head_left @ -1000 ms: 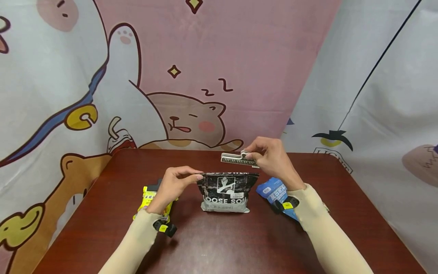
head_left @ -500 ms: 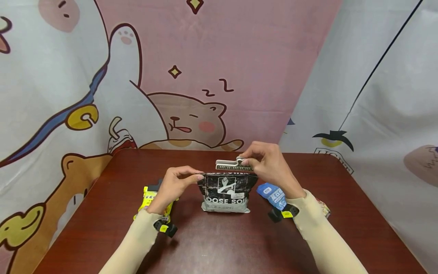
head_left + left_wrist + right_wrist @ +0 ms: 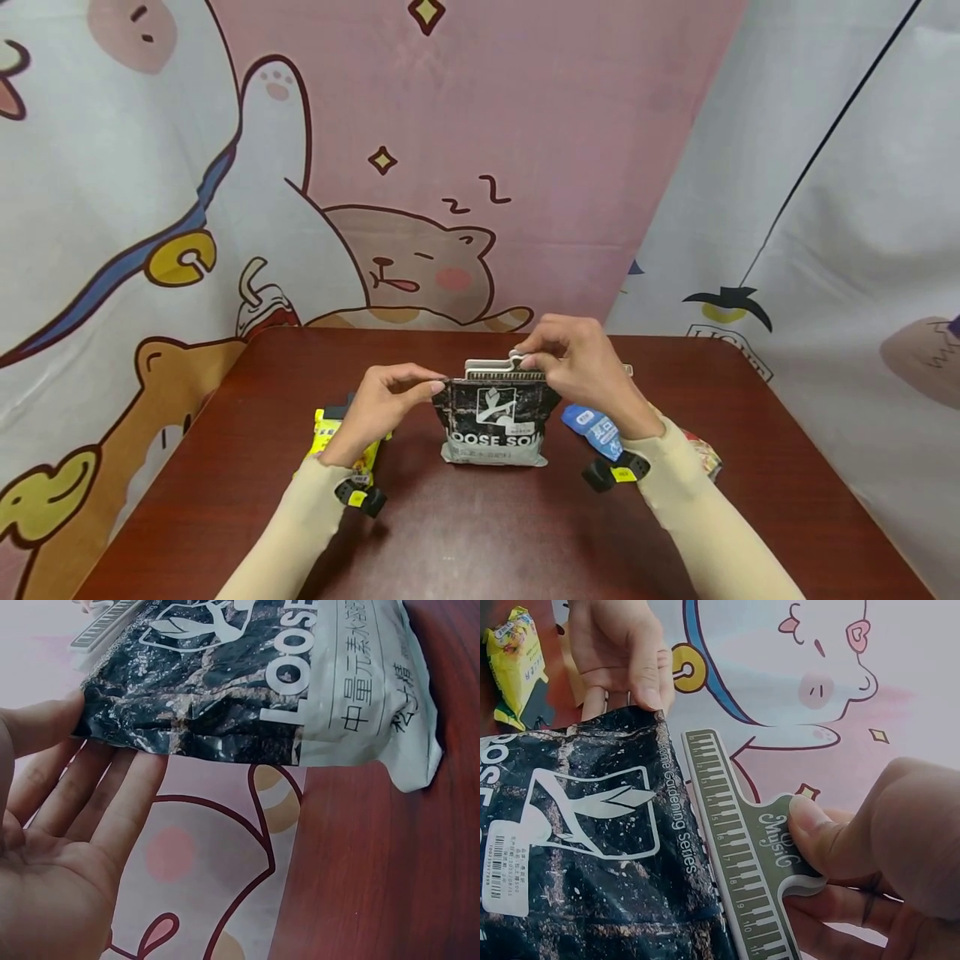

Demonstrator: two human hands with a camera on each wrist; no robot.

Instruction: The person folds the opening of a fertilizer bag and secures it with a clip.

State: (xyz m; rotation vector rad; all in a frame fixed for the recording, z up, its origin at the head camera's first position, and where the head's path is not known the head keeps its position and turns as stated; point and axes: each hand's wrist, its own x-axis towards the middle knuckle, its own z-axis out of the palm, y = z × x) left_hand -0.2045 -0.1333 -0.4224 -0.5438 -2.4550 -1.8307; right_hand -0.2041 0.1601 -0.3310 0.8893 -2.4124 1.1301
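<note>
A black and white soil bag stands upright on the table. Its upper left corner is pinched between thumb and fingers of my left hand. My right hand grips the handle of a long bag clip, which has a piano-key pattern and a ruler scale. The clip runs along the bag's top edge, right at the rim in the right wrist view. Seen from the left wrist, the bag's corner lies between my thumb and fingers, with the palm facing up.
A yellow packet lies on the table at the left, partly behind my left wrist. A blue packet and a multicoloured packet lie at the right, partly covered by my right arm. A cartoon-print cloth hangs behind.
My right hand has brought the clip down and to the left, from above the bag to its top edge. My left hand keeps its pinch on the bag's corner.
</note>
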